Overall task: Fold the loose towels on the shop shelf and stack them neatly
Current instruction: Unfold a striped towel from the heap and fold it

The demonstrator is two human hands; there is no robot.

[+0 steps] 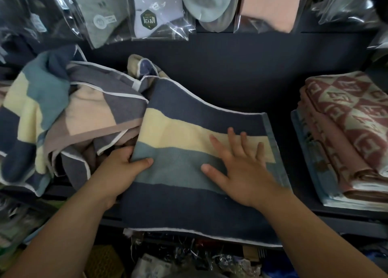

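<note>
A striped towel (184,131) in navy, pale yellow and teal lies spread across the middle of the dark shelf (241,72), its near edge hanging over the front. My left hand (123,168) grips the towel's left edge, thumb on top and fingers underneath. My right hand (241,168) lies flat on the towel with fingers spread, pressing on the teal and yellow stripes. To the left sits a heap of loose towels (63,114) in navy, teal, yellow, peach and grey, crumpled together.
A neat stack of folded red-and-cream patterned towels (352,135) stands at the right of the shelf. Bagged socks and garments (147,15) hang above the shelf's back. Cluttered packaged goods (189,256) fill the level below the shelf front.
</note>
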